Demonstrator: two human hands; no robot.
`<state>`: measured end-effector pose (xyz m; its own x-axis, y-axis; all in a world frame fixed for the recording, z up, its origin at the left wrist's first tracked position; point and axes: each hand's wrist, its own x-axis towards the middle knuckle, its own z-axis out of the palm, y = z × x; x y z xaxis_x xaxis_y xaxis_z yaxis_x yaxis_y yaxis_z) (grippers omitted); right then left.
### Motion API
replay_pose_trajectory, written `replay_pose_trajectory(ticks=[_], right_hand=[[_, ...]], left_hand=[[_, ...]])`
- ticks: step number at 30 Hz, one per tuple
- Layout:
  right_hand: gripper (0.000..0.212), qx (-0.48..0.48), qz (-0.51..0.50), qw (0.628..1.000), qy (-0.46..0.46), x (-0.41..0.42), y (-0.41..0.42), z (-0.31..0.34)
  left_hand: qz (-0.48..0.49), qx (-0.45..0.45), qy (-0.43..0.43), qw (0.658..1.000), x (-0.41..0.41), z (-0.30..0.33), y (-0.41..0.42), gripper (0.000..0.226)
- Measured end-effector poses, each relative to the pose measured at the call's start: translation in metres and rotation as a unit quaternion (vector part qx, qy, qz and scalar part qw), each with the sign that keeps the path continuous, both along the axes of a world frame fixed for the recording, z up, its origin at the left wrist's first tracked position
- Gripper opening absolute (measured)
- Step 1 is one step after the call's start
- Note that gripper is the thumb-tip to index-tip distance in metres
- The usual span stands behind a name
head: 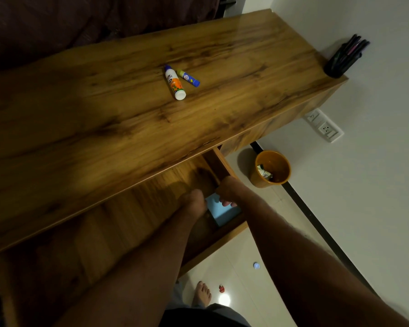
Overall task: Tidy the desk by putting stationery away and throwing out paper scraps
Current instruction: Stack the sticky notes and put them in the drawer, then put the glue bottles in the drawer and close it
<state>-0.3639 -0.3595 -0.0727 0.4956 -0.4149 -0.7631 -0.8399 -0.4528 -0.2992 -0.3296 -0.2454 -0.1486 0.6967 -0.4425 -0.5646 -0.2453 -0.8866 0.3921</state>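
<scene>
Both of my hands reach into an open drawer (137,208) below the wooden desk top (104,119). A light blue pad of paper (219,212) lies in the drawer's right corner. My right hand (227,191) has its fingertips on the pad's top edge. My left hand (194,201) rests against the pad's left side. On the desk top lie a large glue bottle (174,82) with a white cap and a smaller glue stick (188,78) with a blue cap. A black pen holder (340,61) full of pens stands at the desk's far right corner.
An orange waste bin (270,169) with scraps inside stands on the floor by the wall. A wall socket (324,125) sits above it. On the tiled floor lie a small blue cap (257,265) and a red object (221,288), near my bare foot (202,293).
</scene>
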Motion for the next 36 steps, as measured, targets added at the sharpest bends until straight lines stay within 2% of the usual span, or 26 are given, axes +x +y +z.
replay_pose_trajectory(ticks=[3, 5, 9, 15, 22, 27, 36], right_hand=[[0.019, 0.001, 0.017, 0.999, -0.035, 0.021, 0.004, 0.011], [0.018, -0.034, 0.02, 0.994, -0.1, 0.037, 0.005, 0.02], [0.027, -0.081, 0.019, 0.977, -0.196, 0.068, 0.004, 0.039], [0.021, -0.095, -0.008, 0.962, -0.255, 0.111, -0.004, 0.053], [0.024, -0.119, 0.006, 0.956, -0.27, 0.17, -0.032, 0.049], [0.028, -0.152, 0.008, 0.938, -0.311, 0.217, -0.065, 0.047], [0.038, -0.197, 0.094, 0.928, -0.301, 0.298, -0.118, 0.034]], left_hand=[[0.038, -0.084, -0.019, 0.996, 0.018, 0.02, -0.007, 0.029], [0.069, -0.139, -0.036, 0.987, 0.032, 0.038, -0.011, 0.024], [0.088, -0.183, -0.11, 0.973, 0.071, 0.062, -0.01, 0.022], [0.192, -0.276, -0.071, 0.939, 0.129, 0.089, 0.0, 0.012], [0.252, -0.277, -0.099, 0.922, 0.185, 0.102, 0.008, 0.008], [0.291, -0.237, -0.14, 0.917, 0.22, 0.105, -0.008, 0.024], [0.341, -0.187, -0.126, 0.913, 0.268, 0.1, -0.076, 0.042]])
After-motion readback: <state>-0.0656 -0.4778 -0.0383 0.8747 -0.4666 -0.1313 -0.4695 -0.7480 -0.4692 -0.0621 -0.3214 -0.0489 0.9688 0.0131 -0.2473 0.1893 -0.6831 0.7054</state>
